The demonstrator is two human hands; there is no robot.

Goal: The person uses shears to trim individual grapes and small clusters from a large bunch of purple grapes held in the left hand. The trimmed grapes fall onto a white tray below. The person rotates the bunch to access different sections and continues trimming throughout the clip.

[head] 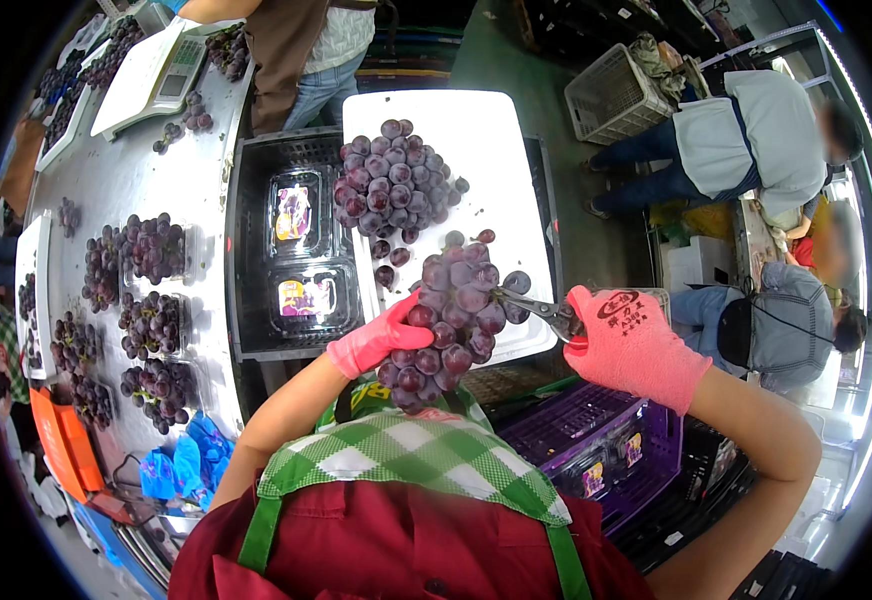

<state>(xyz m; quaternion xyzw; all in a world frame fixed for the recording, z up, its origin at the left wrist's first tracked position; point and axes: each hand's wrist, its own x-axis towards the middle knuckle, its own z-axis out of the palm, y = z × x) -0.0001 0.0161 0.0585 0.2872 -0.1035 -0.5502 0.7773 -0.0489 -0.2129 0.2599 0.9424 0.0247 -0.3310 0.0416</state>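
My left hand (383, 337), in a pink glove, holds up a bunch of purple grapes (454, 307) in front of my chest; part of its fingers is hidden behind the fruit. In my right hand (623, 337), gloved in pink too, is a pair of small metal scissors (544, 309), whose blades reach the right edge of the bunch beside a grape. Beyond them, a larger bunch of grapes (394, 180) lies on a white foam lid or board (481, 135), with several loose grapes near it.
A black crate (252, 225) with clear plastic boxes (301, 217) stands left of the board. Grape bunches in boxes (154, 322) and a white scale (147, 75) are on the metal table (135, 176) at left. A purple crate (571, 420) is low right. Other people stand nearby.
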